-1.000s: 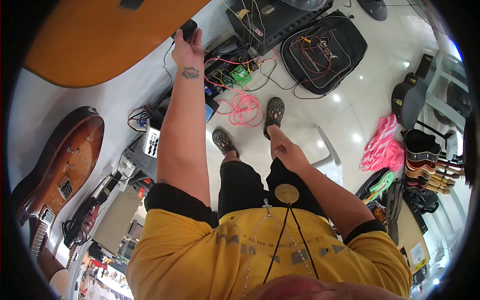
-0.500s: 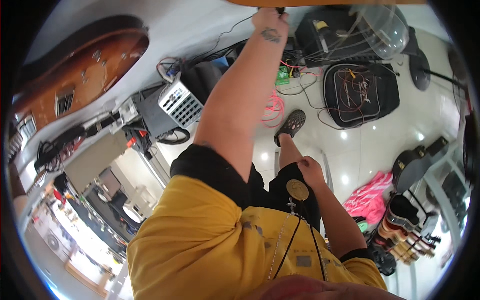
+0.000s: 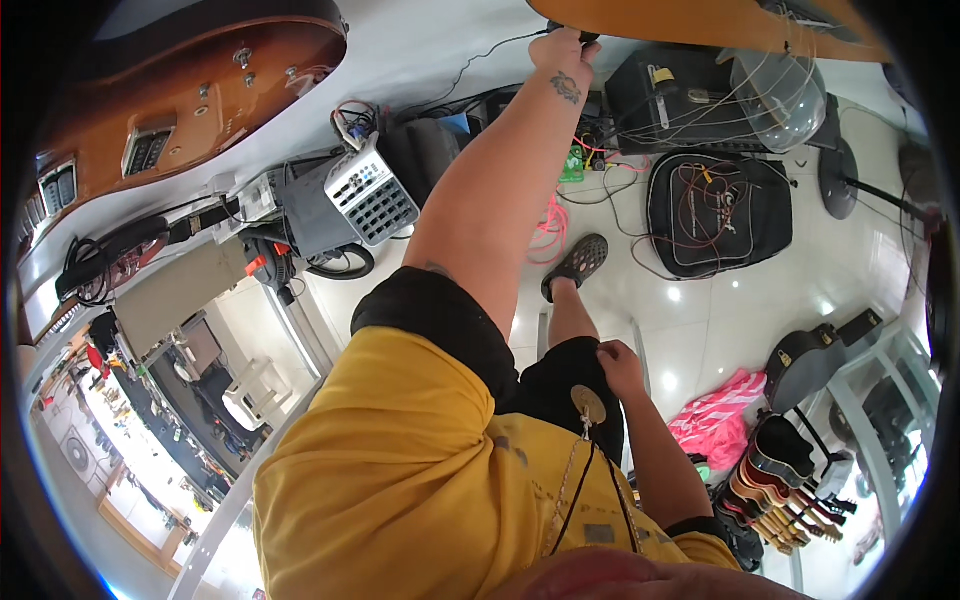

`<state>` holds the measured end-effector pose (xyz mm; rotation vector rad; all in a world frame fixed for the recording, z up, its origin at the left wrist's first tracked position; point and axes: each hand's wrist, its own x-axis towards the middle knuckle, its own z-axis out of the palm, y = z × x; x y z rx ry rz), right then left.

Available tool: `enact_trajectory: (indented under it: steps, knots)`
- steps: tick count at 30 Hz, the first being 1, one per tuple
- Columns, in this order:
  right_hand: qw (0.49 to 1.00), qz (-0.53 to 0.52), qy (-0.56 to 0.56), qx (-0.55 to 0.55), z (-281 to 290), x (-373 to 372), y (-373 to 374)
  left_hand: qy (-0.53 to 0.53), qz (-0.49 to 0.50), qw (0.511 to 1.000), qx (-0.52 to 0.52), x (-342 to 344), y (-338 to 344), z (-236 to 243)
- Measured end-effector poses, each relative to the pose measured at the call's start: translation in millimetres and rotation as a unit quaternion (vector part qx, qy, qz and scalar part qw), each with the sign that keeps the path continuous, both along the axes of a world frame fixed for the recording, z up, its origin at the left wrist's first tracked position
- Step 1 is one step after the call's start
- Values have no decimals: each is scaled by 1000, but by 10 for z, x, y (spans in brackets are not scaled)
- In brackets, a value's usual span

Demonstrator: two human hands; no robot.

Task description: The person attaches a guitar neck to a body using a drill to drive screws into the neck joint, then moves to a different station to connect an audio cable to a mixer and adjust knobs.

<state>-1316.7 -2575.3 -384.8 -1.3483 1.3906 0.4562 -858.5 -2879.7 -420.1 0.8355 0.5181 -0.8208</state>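
Observation:
My left arm reaches up to the top of the view, where my left hand [image 3: 562, 48] is closed round a small black object [image 3: 586, 40]. A thin dark cord [image 3: 490, 62] runs to it from the left. What kind of object it is, I cannot make out. Right beside it is the curved edge of an orange-brown wooden panel [image 3: 690, 18], cut off by the top of the view. My right hand [image 3: 622, 368] rests by the black shorts [image 3: 570, 378] at my thigh with its fingers curled. Whether something is pinched in them is hidden.
An electric guitar [image 3: 190, 110] hangs at the upper left, above a grey mixer [image 3: 372, 195]. Several cables lie across the tiled floor, some over a black bag [image 3: 720, 215]. Right of my legs are a pink cloth [image 3: 715, 420], a guitar case [image 3: 805, 365] and guitars [image 3: 770, 480].
The view has shifted, so the wooden panel and the hanging guitar show more. My left hand stays closed on the black object. My right hand stays by my thigh, its fingers still curled.

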Motion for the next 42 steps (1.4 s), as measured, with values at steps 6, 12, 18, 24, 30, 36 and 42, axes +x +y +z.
enact_trajectory:
  steps: [6, 12, 18, 24, 30, 36, 42]
  knots:
    - [999, 41, 25, -14, -97, 6, -107, -21, -92, 995, 14, 71, 217, -31]
    - [988, 155, 10, 8, -180, 229, -231, -77, -300, 950, -33, -414, 1421, 49]
    - [973, 219, 66, 0, -420, 818, -409, -375, -591, 676, 228, -1064, 3948, -345]
    - [958, 280, 19, -56, -1248, 1449, -503, -200, -726, 577, 317, -1568, 5639, -403]
    - [937, 327, -23, -120, -2390, 1973, -564, -180, -698, 632, 287, -1697, 5730, -486]
    - [933, 346, -3, -103, -3254, 2368, -566, -117, -674, 671, 285, -1803, 5576, -930]
    - [923, 364, -32, -119, -3545, 2240, -284, -156, -682, 692, 177, -2048, 6003, -1303]
